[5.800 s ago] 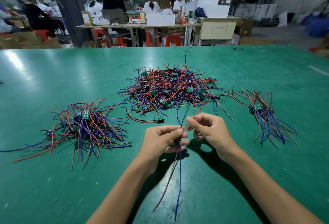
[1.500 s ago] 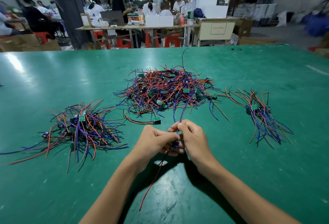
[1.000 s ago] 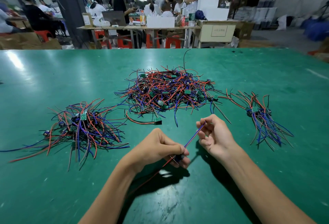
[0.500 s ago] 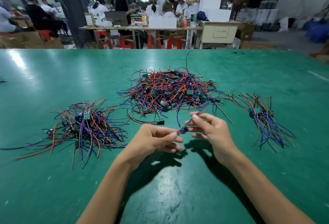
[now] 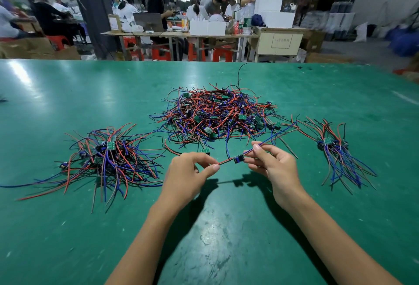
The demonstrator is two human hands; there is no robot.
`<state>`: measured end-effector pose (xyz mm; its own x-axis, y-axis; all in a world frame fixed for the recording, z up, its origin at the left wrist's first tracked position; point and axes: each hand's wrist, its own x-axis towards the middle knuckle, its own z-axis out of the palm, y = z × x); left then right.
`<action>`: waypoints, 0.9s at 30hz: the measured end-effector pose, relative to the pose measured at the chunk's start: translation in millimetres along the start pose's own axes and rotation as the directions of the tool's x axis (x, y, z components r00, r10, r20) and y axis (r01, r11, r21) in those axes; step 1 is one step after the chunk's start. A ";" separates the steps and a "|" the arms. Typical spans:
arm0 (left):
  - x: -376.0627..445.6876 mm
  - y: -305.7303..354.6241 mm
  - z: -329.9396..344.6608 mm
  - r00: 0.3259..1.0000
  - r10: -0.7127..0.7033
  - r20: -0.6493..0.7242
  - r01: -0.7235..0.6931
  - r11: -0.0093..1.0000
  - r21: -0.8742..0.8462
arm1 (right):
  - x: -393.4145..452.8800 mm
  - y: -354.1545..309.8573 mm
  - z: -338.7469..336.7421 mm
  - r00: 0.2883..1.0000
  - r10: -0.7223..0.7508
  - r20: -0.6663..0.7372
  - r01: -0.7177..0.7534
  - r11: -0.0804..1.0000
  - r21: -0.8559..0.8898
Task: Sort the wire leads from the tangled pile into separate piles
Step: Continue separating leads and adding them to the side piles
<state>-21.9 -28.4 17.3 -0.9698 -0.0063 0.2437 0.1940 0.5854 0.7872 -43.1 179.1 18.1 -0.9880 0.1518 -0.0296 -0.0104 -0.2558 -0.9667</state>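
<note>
Nearest me, my left hand (image 5: 188, 172) pinches the red end of one wire lead (image 5: 238, 159), and my right hand (image 5: 271, 162) pinches its blue and red wires just past the small board, the lead stretched between them above the bench (image 5: 68, 250). I judge the risk is the far tails, which run toward the tangled pile (image 5: 217, 117) and may snag it, dragging neighbours along if I pull. The left sorted pile (image 5: 108, 160) lies toward the left edge, the right sorted pile (image 5: 335, 153) toward the right edge. A stray lead (image 5: 205, 150) lies just behind my left hand. Beyond the far edge, people work at tables (image 5: 181, 35).
</note>
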 end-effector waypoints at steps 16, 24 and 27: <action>-3.1 3.7 -1.0 0.982 0.188 -0.009 -0.183 0.969 0.168 | 1.4 -5.0 -2.4 0.999 0.011 -0.051 -0.009 0.999 0.043; -4.8 5.3 -0.4 0.973 0.220 -0.067 -0.211 0.970 0.119 | 0.8 -5.7 -2.8 0.998 0.068 -0.006 -0.066 0.983 0.172; -4.9 2.9 1.0 0.974 0.226 -0.023 -0.221 0.966 0.134 | -0.2 -6.2 -3.0 0.997 0.071 0.000 -0.070 0.980 0.187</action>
<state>-16.7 -25.8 17.8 -0.8971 0.1077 0.4285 0.3822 0.6754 0.6306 -42.4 183.5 23.3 -0.9863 0.1329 -0.0977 0.0296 -0.4401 -0.8975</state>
